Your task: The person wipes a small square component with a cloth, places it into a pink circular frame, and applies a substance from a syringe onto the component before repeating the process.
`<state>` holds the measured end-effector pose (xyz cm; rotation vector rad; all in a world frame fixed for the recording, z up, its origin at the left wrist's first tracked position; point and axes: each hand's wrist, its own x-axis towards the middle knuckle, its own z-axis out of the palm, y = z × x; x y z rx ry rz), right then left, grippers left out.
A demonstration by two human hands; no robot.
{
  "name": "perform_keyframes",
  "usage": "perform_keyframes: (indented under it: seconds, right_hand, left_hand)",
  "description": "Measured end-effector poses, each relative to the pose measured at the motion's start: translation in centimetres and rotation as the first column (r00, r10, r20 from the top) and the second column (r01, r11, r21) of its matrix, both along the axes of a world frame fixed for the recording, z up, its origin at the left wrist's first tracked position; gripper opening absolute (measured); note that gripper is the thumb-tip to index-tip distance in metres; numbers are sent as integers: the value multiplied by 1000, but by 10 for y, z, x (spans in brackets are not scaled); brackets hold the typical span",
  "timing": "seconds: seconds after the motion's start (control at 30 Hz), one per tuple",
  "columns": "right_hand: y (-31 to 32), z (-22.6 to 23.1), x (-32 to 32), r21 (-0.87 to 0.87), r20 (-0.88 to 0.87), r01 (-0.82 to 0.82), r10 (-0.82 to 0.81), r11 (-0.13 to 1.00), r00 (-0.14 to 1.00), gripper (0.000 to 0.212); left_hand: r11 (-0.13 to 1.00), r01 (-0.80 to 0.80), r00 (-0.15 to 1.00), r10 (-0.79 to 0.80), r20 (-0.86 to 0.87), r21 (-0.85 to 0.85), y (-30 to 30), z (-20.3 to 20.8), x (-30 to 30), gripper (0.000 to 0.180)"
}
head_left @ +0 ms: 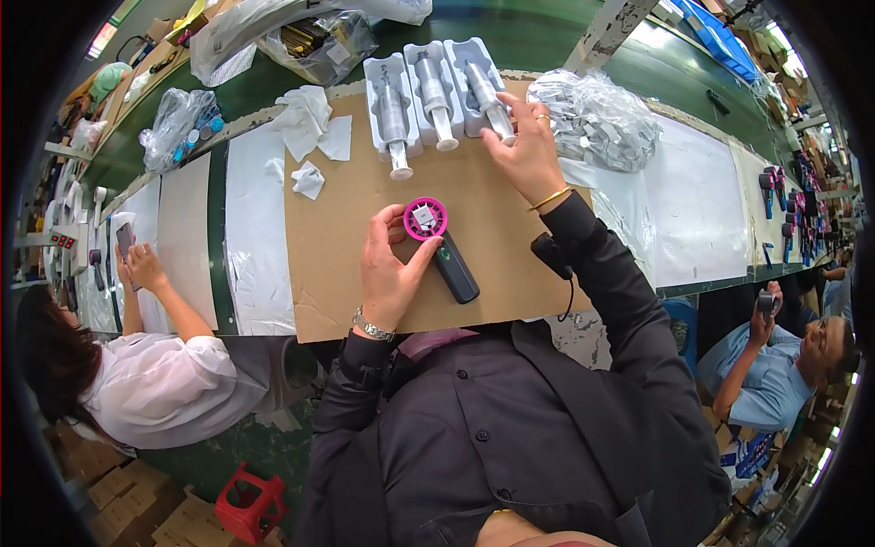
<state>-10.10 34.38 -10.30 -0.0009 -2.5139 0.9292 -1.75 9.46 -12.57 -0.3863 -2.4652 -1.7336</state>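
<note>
My left hand [387, 272] is closed round the head end of a small handheld fan, with the thumb below its pink ring [425, 219]. The fan's black handle [458, 276] slants down to the right over the cardboard. A pale square piece lies at the centre of the ring. My right hand [530, 150] pinches the plunger end of a clear syringe [480, 88], which lies in the rightmost white plastic tray [467, 53]. Two more syringes, a middle one [432, 91] and a left one [392, 114], lie in trays beside it, plungers toward me.
Brown cardboard [337, 237] covers the bench before me. Crumpled white tissues [310, 123] lie at left, a bag of small parts [597, 118] at right. A black cabled device [551, 255] sits by my right forearm. Co-workers sit at left [164, 383] and right [770, 365].
</note>
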Motion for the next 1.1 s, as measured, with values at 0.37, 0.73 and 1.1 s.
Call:
perform_keyframes:
  seconds: [0.37, 0.73, 1.1]
  right_hand:
    - [20, 22, -12, -972, 39, 0, 160, 236, 986, 32]
    - [44, 44, 18, -964, -54, -9, 165, -265, 985, 23]
    - [49, 66, 78, -907, -32, 63, 217, -416, 976, 24]
  left_hand:
    - [1000, 7, 1000, -7, 4, 10, 0, -3, 0, 57]
    - [997, -81, 973, 75, -217, -18, 4, 18, 0, 39]
    - [978, -89, 765, -54, -642, -188, 48, 72, -45, 21]
